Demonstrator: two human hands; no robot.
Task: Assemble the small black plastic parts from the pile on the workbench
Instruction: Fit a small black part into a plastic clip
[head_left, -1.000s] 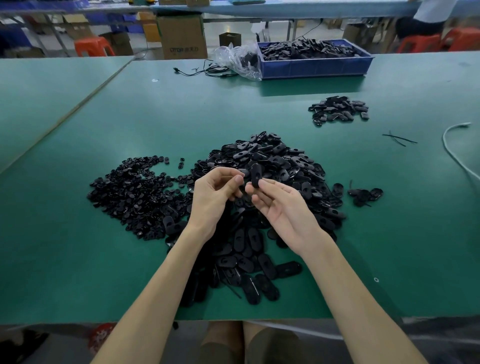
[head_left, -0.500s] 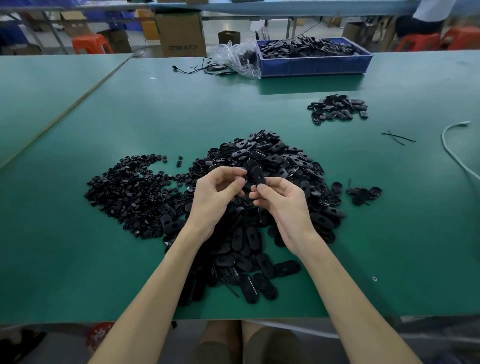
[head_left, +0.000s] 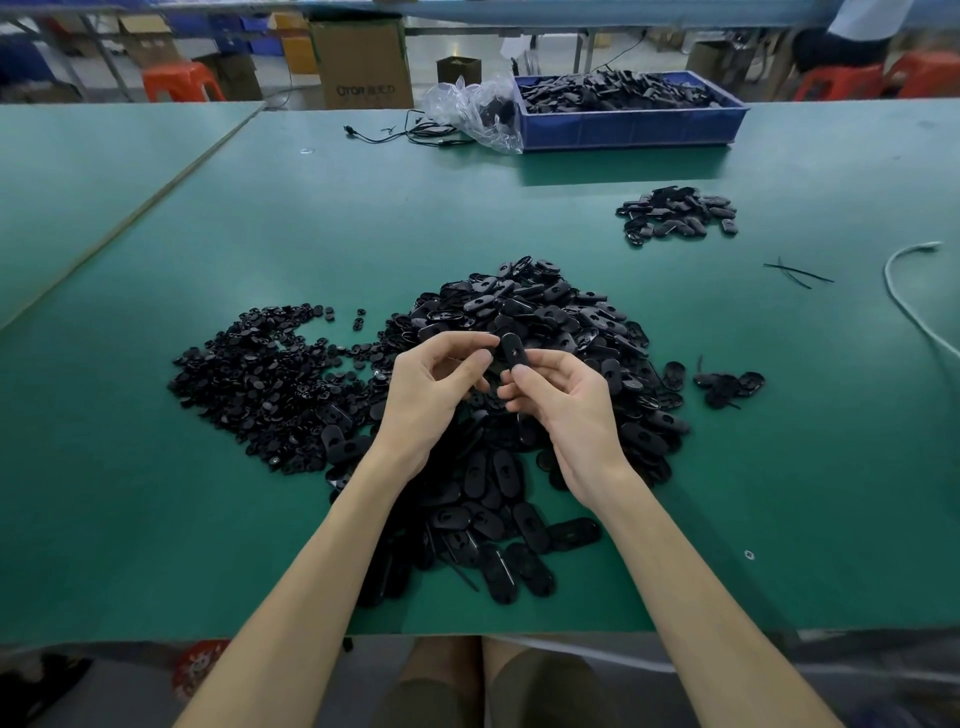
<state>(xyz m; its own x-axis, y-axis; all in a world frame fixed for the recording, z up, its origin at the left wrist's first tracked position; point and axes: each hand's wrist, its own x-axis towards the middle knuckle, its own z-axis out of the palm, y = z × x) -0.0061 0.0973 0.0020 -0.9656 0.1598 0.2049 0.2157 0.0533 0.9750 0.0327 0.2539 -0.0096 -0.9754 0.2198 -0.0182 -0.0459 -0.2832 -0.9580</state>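
The right grip (head_left: 566, 400) pinches an oval black part (head_left: 512, 352) above the pile (head_left: 540, 312) in the middle of the desk (head_left: 363, 218). The left grip (head_left: 431, 387), fingers curled, touches the part's left edge; whether it holds anything cannot be told.

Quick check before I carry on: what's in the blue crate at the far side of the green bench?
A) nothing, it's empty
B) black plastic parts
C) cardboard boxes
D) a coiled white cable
B: the blue crate is heaped with black plastic parts, and a crumpled clear bag lies beside its left end.
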